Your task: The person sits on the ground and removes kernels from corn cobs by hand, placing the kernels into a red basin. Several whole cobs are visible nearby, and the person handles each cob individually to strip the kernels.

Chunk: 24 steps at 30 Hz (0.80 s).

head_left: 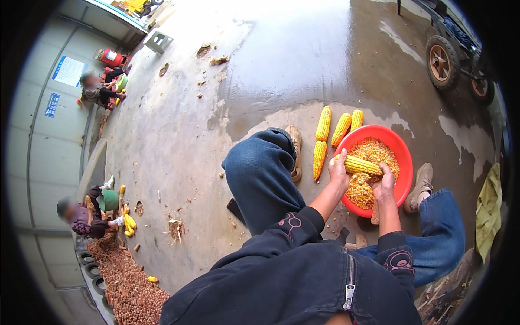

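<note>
Between my hands is a yellow ear of corn (360, 164), held level over a red basin (405, 154). My left hand (339, 170) is closed round its left end, and my right hand (385, 184) grips its right end. Loose kernels (372, 147) cover the basin's inside, with a heap below the ear. Whole ears of corn (323, 123) lie on the floor just beyond and left of the basin. A bare cob (375, 214) shows at the basin's near edge, partly beside my right wrist.
My shoes (296, 154) stand either side of the basin. A wheeled cart (443, 62) is at the far right, a greenish cloth (489, 211) nearer. Two people sit along the left wall, one by a green bucket (108, 200). A cob pile (127, 281) lies lower left; a stool (157, 40) stands far off.
</note>
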Each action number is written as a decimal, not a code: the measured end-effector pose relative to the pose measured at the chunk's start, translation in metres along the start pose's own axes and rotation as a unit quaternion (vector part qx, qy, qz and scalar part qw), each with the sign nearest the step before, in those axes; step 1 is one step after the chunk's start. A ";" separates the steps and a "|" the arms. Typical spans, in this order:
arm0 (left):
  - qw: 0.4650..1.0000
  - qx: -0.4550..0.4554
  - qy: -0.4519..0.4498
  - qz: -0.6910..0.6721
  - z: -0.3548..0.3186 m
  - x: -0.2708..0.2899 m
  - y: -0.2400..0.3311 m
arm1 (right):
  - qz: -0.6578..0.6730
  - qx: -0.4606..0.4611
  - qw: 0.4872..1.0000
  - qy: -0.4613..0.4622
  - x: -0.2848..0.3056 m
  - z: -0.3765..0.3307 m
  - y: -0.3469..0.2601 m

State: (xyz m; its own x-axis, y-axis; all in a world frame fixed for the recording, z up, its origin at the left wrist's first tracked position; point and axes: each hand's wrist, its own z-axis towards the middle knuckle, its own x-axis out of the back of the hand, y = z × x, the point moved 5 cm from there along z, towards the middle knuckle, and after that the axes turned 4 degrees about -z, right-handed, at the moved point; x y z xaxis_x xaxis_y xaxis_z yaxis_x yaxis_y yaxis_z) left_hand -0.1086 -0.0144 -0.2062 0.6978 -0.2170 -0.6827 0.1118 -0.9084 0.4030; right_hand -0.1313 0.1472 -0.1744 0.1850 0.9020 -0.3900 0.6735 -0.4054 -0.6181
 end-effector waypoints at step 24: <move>0.959 0.269 -0.090 0.017 -0.003 -0.036 -0.060 | -0.213 -0.079 0.974 0.021 -0.007 -0.089 -0.010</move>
State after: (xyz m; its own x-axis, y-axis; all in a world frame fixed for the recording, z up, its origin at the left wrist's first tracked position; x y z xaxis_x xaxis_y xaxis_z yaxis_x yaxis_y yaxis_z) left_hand -0.1383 0.0487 -0.2041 0.5559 -0.2640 -0.7882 -0.3231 -0.9423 0.0878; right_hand -0.0752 0.1583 -0.1045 -0.1075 0.9900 -0.0913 0.7964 0.0308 -0.6040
